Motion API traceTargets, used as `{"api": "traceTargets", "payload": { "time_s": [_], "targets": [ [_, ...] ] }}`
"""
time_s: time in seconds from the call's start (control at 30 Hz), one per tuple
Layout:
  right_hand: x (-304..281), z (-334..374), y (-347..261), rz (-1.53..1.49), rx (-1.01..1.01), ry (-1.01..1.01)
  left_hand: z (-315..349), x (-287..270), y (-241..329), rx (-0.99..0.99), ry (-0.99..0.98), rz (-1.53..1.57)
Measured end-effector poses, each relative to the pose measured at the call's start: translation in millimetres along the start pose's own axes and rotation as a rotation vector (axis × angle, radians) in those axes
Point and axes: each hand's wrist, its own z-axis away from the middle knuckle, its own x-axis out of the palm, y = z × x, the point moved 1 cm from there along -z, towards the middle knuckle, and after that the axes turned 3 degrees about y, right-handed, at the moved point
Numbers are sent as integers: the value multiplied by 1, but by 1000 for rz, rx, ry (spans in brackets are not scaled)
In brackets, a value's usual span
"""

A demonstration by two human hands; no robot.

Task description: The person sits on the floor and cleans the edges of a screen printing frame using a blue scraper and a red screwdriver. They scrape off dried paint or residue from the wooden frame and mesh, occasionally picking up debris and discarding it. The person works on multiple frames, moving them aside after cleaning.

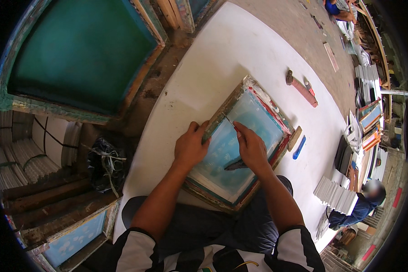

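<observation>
A wooden screen-printing frame (259, 109) with pale blue mesh lies tilted across my lap and the white tabletop. My left hand (190, 144) grips its left rail, fingers wrapped over the edge. My right hand (253, 148) hovers over the mesh, closed on a thin tool (230, 121) with a metal shaft. The tool's tip meets the inner side of the left rail, and its handle is mostly hidden in my fingers. Below that hand, a dark patch (235, 164) shows on the mesh; I cannot tell whether it is shadow or a tear.
A hammer (302, 90), a small red-and-white tool (309, 87), a wooden block (294, 138) and a blue cutter-like tool (299, 147) lie right of the frame. A large green screen (77, 54) stands at left. Stacked sheets (336, 195) and a person (358, 211) are at right.
</observation>
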Motion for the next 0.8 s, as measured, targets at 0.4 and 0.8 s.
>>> {"api": "traceTargets", "payload": {
  "time_s": [0.4, 0.8],
  "targets": [
    [-13, -4, -49, 262, 133, -170, 1, 2, -2, 3, 9, 8],
    [-5, 1, -40, 209, 96, -113, 0, 2, -3, 8, -15, -22]
  ]
}}
